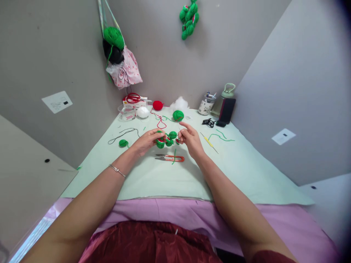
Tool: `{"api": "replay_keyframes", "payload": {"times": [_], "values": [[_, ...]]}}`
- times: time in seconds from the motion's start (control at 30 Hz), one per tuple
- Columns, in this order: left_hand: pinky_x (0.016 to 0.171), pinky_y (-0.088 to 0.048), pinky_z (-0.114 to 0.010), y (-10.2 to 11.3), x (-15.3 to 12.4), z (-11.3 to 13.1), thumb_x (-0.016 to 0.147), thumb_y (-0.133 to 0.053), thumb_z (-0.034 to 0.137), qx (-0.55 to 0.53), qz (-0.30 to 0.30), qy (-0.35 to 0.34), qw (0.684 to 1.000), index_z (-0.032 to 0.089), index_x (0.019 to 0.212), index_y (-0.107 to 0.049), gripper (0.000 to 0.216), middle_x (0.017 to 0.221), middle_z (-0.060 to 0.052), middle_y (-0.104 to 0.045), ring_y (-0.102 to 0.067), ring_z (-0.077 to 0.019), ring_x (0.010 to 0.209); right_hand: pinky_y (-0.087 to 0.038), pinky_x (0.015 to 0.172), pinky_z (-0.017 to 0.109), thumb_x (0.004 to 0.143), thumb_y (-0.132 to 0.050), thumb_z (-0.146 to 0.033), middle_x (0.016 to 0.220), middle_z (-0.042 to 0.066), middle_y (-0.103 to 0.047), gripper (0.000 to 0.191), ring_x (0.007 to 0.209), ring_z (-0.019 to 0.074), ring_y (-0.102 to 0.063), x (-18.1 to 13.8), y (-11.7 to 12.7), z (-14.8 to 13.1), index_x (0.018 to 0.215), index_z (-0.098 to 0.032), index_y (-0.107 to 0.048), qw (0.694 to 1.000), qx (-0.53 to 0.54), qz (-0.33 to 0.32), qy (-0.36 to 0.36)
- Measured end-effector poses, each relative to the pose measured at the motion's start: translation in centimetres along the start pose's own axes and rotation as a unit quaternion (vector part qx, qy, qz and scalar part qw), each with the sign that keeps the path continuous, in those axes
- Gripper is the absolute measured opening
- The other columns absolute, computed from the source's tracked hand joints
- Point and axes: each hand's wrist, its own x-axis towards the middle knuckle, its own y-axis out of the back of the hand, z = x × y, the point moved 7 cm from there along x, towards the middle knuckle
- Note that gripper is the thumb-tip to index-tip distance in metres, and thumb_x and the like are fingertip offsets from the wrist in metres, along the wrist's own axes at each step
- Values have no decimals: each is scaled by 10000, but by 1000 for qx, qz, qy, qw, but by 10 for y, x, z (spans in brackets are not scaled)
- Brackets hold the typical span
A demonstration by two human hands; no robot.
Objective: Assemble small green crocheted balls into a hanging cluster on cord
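My left hand is closed on a string of small green crocheted pieces with red and white edging, held just above the table. At the right end of that string is my right hand, its thumb and fingers pinched together and its index finger pointing out to the left. What it pinches is too small to tell, though a thin light line shows by the fingertips. Below both hands lie orange-handled thread snips, with a short green yarn piece across them.
Left lie a small green ball and dark cord. Behind are red yarn, white yarn, green yarn, stuffing and red scissors. A yellow crochet hook, pen cup and phone are right.
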Motion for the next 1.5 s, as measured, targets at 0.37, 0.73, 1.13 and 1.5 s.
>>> {"api": "replay_keyframes", "payload": {"times": [0.37,0.73,1.13,1.5], "values": [[912,-429,-338,-2,0,-2,774,-734,374,-1,-7,8,1000,171,856,-634,241,1035,-83,-725,-660,-204,988,-467,613,256,664,-778,-414,791,12,-689,286,593,84,-498,7,15,-2,806,-184,-685,997,7,71,22],[848,-426,-303,-1,0,1,741,-736,340,7,11,-6,1000,172,805,-631,207,941,-52,-711,-632,-173,889,-449,561,270,688,-784,-376,694,-11,-644,242,549,97,-503,-6,-12,-13,778,-186,-664,999,-15,-34,23],[849,-419,-304,-1,1,-2,734,-730,324,13,5,-11,1000,165,792,-629,198,904,-47,-709,-621,-164,872,-327,507,258,695,-790,-374,657,-3,-627,216,528,81,-420,-9,-17,-15,749,-176,-722,995,-74,-44,49],[870,-421,-311,-4,-1,-1,750,-726,323,18,-5,-9,1000,174,800,-648,176,911,-46,-705,-618,-170,897,-348,515,260,689,-782,-390,694,13,-651,227,568,98,-455,-9,-17,-12,727,-180,-706,994,-92,-33,41]]}}
